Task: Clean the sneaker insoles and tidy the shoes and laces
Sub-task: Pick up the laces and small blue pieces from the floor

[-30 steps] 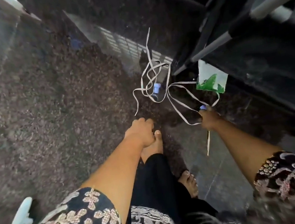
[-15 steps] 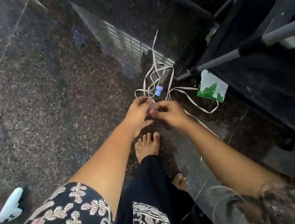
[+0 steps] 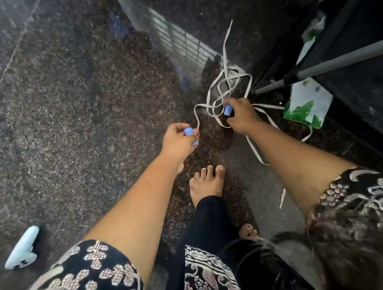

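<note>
Down on the dark speckled stone floor (image 3: 61, 112), beside the black stand with grey metal legs (image 3: 332, 66), the long flat off-white laces (image 3: 228, 77) lie in a loose, looping tangle. Some strands trail back past my right forearm. I judge I'm on the lace-tidying step, since no sneaker or insole is in sight. My right hand (image 3: 242, 117) is curled into the knot of strands, pinching a small blue cylindrical plastic piece (image 3: 227, 110). My left hand (image 3: 177, 138), apart from it, grips a matching small blue piece (image 3: 188, 131), with one thin lace end rising just beside my fingertips. Next, I think, I need to draw the hands apart gently and follow one strand out, so the loops open rather than tighten. The laces look limp, light and easily snagged.
</note>
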